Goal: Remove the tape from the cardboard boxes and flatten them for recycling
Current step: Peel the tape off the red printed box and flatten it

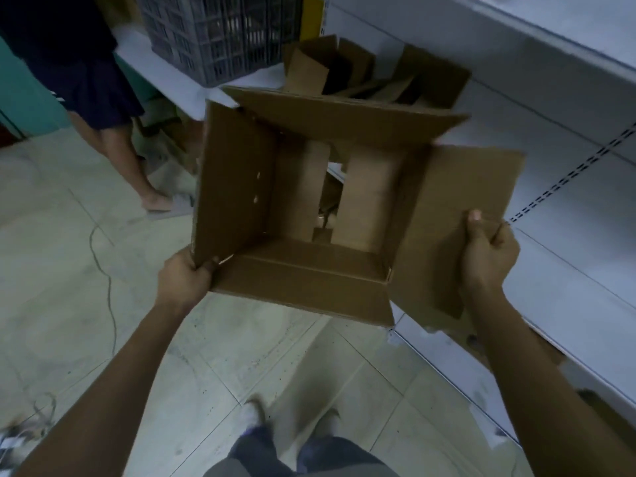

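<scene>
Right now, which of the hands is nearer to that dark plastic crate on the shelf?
Left. The left hand grips the cardboard box's near-left corner, below the crate. The right hand pinches the box's right flap, farther off.

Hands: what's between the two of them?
In the head view, the open box spans the gap between the left hand and right hand; each grips a flap.

Holding open cardboard box (309, 201) over floor (86, 287): my left hand (186, 277) grips near-left corner, my right hand (488, 256) pinches right flap; bottom flaps parted.
</scene>
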A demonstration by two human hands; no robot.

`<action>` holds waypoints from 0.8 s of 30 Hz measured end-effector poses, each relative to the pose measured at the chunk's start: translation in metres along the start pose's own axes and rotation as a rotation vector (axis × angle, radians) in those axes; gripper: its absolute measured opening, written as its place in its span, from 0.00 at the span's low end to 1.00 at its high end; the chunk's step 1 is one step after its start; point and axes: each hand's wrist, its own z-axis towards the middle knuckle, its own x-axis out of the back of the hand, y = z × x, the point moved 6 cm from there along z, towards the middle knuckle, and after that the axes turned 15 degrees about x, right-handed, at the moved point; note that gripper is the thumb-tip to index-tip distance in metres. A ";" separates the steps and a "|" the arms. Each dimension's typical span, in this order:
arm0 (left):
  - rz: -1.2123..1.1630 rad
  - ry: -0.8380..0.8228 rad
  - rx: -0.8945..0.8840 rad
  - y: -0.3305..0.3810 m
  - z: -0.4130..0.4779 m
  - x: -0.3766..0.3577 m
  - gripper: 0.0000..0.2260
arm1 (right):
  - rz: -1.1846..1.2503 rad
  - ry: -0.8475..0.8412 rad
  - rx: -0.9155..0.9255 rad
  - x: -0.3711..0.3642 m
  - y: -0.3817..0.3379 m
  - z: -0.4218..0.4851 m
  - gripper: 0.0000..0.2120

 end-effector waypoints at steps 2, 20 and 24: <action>0.067 -0.015 -0.108 0.015 -0.009 -0.005 0.10 | 0.002 0.058 -0.146 0.013 0.034 -0.007 0.07; 0.025 -0.429 -0.260 0.118 -0.107 -0.079 0.09 | 0.154 -1.132 -0.299 -0.080 -0.022 -0.122 0.18; -0.135 -0.593 -0.038 0.131 -0.105 -0.086 0.15 | -0.717 -1.330 0.334 -0.065 -0.025 -0.108 0.26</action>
